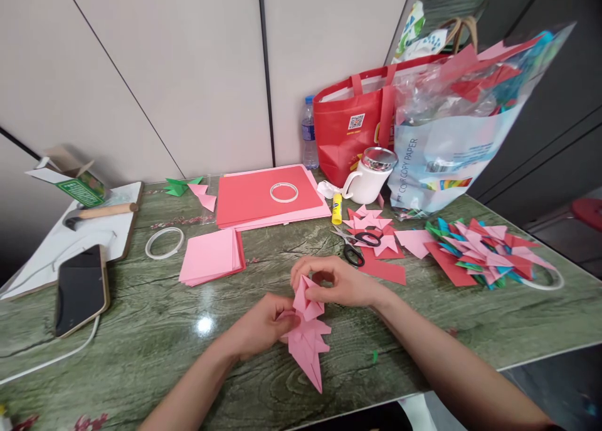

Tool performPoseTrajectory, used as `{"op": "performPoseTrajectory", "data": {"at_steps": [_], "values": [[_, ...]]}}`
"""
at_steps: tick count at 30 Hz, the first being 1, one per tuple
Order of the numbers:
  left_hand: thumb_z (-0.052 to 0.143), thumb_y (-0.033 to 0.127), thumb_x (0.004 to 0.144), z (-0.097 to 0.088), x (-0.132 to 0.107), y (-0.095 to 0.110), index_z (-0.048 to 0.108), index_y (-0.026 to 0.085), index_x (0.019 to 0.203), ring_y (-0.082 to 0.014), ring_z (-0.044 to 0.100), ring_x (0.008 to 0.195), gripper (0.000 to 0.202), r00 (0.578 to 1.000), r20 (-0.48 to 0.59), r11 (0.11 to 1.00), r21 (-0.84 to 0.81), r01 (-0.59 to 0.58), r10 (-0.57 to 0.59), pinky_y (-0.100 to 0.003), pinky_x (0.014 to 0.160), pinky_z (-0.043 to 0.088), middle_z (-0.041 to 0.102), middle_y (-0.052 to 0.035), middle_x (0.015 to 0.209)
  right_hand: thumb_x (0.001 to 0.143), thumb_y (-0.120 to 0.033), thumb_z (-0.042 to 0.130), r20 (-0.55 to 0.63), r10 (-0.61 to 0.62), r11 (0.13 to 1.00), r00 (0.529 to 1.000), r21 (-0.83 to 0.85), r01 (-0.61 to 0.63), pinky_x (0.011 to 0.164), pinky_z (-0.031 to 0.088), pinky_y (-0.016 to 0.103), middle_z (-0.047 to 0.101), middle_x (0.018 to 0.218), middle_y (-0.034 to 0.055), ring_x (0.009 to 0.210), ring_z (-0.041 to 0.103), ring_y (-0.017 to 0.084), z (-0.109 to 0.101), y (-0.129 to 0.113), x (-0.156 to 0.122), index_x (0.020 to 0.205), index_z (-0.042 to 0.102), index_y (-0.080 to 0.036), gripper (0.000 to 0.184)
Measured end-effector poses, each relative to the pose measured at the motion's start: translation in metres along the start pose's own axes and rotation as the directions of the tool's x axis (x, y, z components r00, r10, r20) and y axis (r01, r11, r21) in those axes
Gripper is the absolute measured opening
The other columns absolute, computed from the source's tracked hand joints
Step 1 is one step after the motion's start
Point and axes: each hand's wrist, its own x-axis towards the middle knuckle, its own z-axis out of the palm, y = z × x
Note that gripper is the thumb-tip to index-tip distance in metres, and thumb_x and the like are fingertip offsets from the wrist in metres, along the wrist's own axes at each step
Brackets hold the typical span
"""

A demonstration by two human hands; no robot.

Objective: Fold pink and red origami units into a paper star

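Note:
Near the front middle of the table, both my hands are on pink folded paper. My left hand [266,325] pinches the spiky pink origami piece [308,346] by its upper left side; its long point hangs toward me. Above it, my right hand [336,282] grips a smaller pink folded paper unit [305,296] between thumb and fingers. The unit's lower edge meets the top of the spiky piece; whether they are joined I cannot tell. Some fingertips of both hands are hidden behind the paper. Beyond my right hand lie black-handled scissors [360,243].
A pink square paper stack [209,255] and red sheets [249,196] lie behind my hands. A glue stick [337,209] stands beside a white mug [369,183]. Colourful folded pieces [489,249] are heaped at right. A phone [82,290] and a hammer [101,212] lie left.

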Motion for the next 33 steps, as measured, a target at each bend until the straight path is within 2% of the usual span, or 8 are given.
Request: {"op": "performPoseTrajectory", "data": {"at_steps": [7,12,16,21,26,28,30,33], "values": [[0.051,0.031,0.075,0.001,-0.004,0.008,0.042,0.017,0.056,-0.0084,0.025,0.053,0.026,0.998,0.061,0.999,-0.018,-0.030,0.031,-0.023,0.051,0.022,0.029,0.0063,0.055,0.078,-0.026,0.065,0.095,-0.057,0.984,0.994,0.173,0.040,0.076,0.044,0.029,0.061,0.088,0.0036,0.083,0.056,0.014,0.004,0.004,0.000,0.083,0.059,-0.016,0.012],[0.051,0.036,0.076,0.001,-0.005,0.009,0.039,0.018,0.055,-0.0080,0.022,0.052,0.030,0.998,0.058,1.000,0.012,-0.013,0.013,-0.023,0.050,0.020,0.027,0.0067,0.055,0.076,-0.031,0.067,0.093,-0.113,0.947,0.989,0.311,0.079,0.073,0.045,0.030,0.060,0.081,0.0020,0.076,0.057,0.014,0.007,0.011,0.001,0.082,0.054,-0.017,0.019],[0.051,0.036,0.076,0.000,-0.005,0.008,0.034,0.018,0.055,-0.0076,0.020,0.051,0.033,0.998,0.060,1.000,0.017,-0.013,0.012,-0.024,0.049,0.016,0.024,0.0070,0.055,0.076,-0.030,0.066,0.078,-0.096,0.973,0.992,0.219,0.077,0.071,0.043,0.028,0.058,0.078,0.0010,0.075,0.053,0.013,0.006,0.012,0.002,0.079,0.056,-0.017,0.016],[0.049,0.032,0.076,0.000,-0.003,0.005,0.037,0.018,0.057,-0.0080,0.021,0.052,0.027,0.999,0.053,1.000,0.012,0.002,-0.003,-0.024,0.049,0.017,0.026,0.0066,0.056,0.076,-0.016,0.060,0.018,-0.036,0.998,0.999,0.054,0.035,0.070,0.042,0.026,0.055,0.079,-0.0002,0.074,0.051,0.013,0.011,0.006,0.001,0.081,0.055,-0.018,0.007],[0.050,0.032,0.075,0.000,-0.002,0.003,0.034,0.019,0.056,-0.0083,0.021,0.054,0.028,1.000,-0.002,1.000,-0.006,0.017,-0.017,-0.024,0.050,0.017,0.024,0.0065,0.057,0.071,-0.002,0.048,-0.105,-0.079,0.997,0.991,0.004,0.080,0.081,0.043,0.031,0.056,0.094,0.0029,0.088,0.053,0.016,0.019,0.002,0.001,0.094,0.052,-0.020,0.029],[0.050,0.029,0.075,0.000,-0.002,0.003,0.034,0.019,0.056,-0.0083,0.020,0.054,0.027,1.000,-0.011,1.000,-0.004,0.018,-0.018,-0.023,0.050,0.017,0.022,0.0065,0.058,0.072,-0.002,0.047,-0.127,-0.115,0.993,0.985,0.012,0.117,0.084,0.043,0.034,0.055,0.099,0.0044,0.094,0.053,0.017,0.019,0.001,0.001,0.094,0.051,-0.020,0.028],[0.049,0.026,0.073,-0.001,-0.002,0.003,0.035,0.018,0.057,-0.0085,0.021,0.054,0.023,1.000,-0.004,1.000,-0.019,0.008,-0.008,-0.023,0.051,0.018,0.024,0.0063,0.058,0.076,-0.006,0.051,-0.116,-0.153,0.988,0.981,-0.013,0.152,0.086,0.043,0.036,0.056,0.099,0.0051,0.095,0.054,0.017,0.016,-0.001,0.002,0.087,0.053,-0.020,0.018],[0.050,0.025,0.072,-0.001,-0.002,0.005,0.040,0.018,0.058,-0.0091,0.024,0.056,0.018,1.000,0.007,0.998,-0.057,0.010,-0.010,-0.022,0.052,0.021,0.028,0.0059,0.059,0.078,-0.014,0.059,-0.079,-0.187,0.974,0.979,-0.141,0.175,0.086,0.043,0.037,0.057,0.098,0.0047,0.094,0.056,0.018,0.009,-0.002,0.001,0.079,0.058,-0.020,0.006]]}}
